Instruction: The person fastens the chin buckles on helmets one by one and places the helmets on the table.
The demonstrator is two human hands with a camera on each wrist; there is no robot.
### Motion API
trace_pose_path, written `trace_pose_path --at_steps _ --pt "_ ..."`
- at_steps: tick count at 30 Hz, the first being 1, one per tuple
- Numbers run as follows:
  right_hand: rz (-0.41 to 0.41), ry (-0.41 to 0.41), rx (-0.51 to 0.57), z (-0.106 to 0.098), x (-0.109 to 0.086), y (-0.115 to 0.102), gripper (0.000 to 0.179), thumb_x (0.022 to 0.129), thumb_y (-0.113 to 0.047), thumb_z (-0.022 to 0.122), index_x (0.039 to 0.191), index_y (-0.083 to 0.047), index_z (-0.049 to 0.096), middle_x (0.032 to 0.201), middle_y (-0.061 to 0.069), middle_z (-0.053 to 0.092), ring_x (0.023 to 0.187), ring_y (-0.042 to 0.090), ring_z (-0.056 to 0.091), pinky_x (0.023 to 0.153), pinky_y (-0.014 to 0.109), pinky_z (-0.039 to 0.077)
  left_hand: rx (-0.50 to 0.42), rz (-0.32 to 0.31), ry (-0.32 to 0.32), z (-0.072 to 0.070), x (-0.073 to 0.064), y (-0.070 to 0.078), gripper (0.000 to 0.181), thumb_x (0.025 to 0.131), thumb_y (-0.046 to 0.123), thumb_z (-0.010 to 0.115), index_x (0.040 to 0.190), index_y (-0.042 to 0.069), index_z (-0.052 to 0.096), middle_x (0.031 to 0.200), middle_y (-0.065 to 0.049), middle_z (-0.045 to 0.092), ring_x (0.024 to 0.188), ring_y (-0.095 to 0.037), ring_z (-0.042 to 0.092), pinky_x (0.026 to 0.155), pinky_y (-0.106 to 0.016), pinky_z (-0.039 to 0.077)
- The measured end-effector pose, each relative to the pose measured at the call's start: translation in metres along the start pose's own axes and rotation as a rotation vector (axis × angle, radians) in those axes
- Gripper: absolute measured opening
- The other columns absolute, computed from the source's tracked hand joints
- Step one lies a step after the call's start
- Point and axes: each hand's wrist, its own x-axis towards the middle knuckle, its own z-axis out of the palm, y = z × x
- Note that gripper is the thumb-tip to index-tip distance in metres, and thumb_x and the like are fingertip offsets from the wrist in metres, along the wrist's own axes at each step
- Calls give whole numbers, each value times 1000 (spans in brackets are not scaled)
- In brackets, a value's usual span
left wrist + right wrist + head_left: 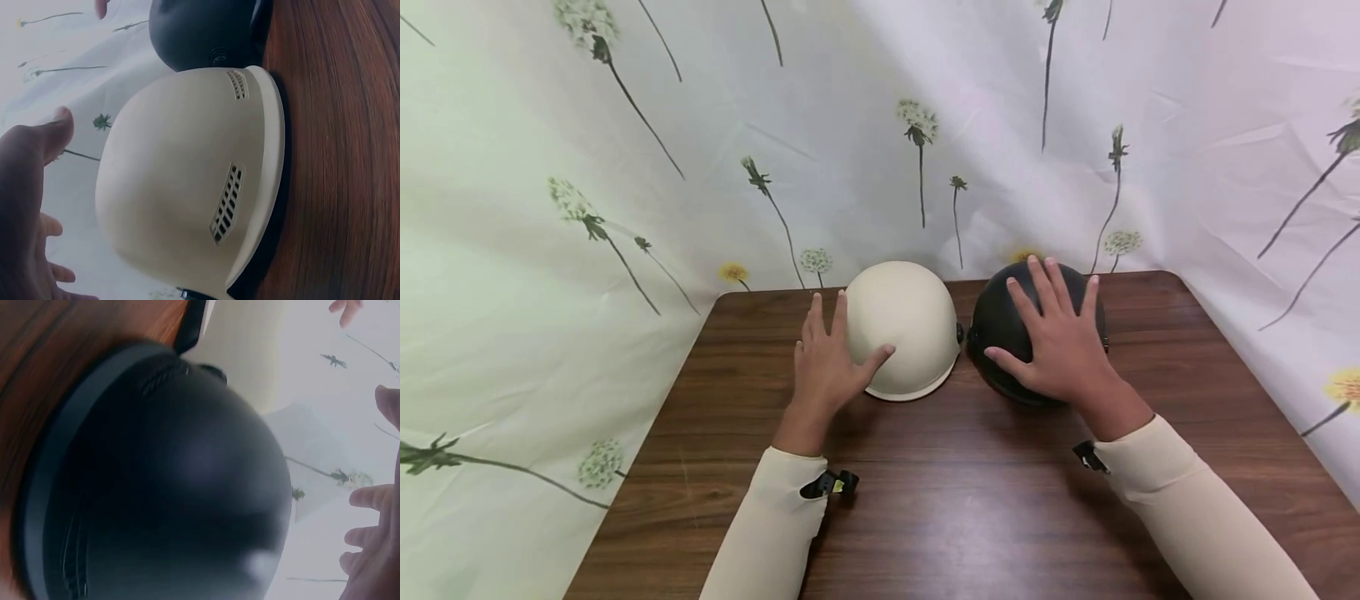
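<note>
Side by side at the back of the table sit a cream helmet (904, 321) and a black helmet (1000, 312), both dome up. My left hand (829, 362) hovers at the cream helmet's left side, fingers spread and thumb over its front in the head view. In the left wrist view a gap shows between that hand (25, 187) and the shell, which has slotted vents near its rim. Over the black helmet my right hand (1063, 346) is spread wide. The right wrist view shows its fingers (369, 499) apart from the dome (187, 475).
The brown wood-grain table (925, 517) has its back edge against a white curtain (850, 125) printed with dandelions. Both sleeves carry a black wrist strap (831, 484). The helmets stand close to the curtain, with their facing sides nearly meeting.
</note>
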Motion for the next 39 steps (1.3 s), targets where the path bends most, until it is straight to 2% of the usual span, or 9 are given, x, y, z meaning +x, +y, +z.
trace_pose_path --at_steps 5,11,19,22,24,27,29,33,39 --pt "-25 45 47 12 6 -13 98 90 -68 65 165 -12 35 175 20 13 163 35 1 121 72 -8 -47 -19 7 5 3 4 112 87 80 62 171 25 14 175 -17 5 157 -46 20 109 -76 33" --pt "-39 31 91 25 15 -28 96 94 -70 61 166 -12 34 175 18 11 163 34 1 123 69 -4 -74 -39 9 11 4 3 111 87 80 62 171 26 15 174 -18 7 156 -46 23 106 -77 37" --pt "-54 70 171 42 33 -46 95 95 -67 61 165 -10 34 176 18 9 163 37 4 126 65 7 -91 -64 24 14 8 0 112 85 84 61 171 27 14 175 -15 8 156 -44 23 101 -75 43" --pt "-54 78 208 48 39 -50 93 94 -63 65 164 -9 36 175 19 11 162 38 7 125 65 16 -108 -73 10 16 11 2 112 84 87 57 170 31 14 176 -12 6 157 -43 21 98 -75 45" --pt "-56 81 226 51 42 -52 93 93 -61 68 163 -8 37 175 19 13 162 39 11 121 65 27 -119 -67 0 17 13 4 111 84 88 56 170 31 14 176 -11 5 158 -43 19 97 -76 46" --pt "-56 64 265 55 48 -55 94 93 -60 68 164 -9 36 174 20 15 161 39 13 112 65 41 -109 -59 -1 18 16 4 109 86 87 56 170 31 15 176 -12 5 158 -44 19 97 -76 46" --pt "-58 43 294 57 52 -57 96 93 -62 68 165 -10 33 174 19 15 161 40 14 107 65 45 -93 -58 9 19 17 2 108 86 85 57 170 31 16 175 -13 7 157 -44 21 96 -76 46" --pt "-57 -2 338 62 58 -61 101 91 -64 69 167 -13 28 174 19 15 160 42 16 109 66 44 -70 -51 18 21 19 -2 107 87 84 57 170 30 18 175 -12 8 156 -46 24 95 -77 46" --pt "-12 -90 396 67 60 -62 107 90 -66 72 169 -14 23 176 15 8 162 40 11 110 64 44 -103 -28 11 25 21 -3 107 86 86 57 170 29 21 175 -12 10 154 -48 26 97 -77 44"
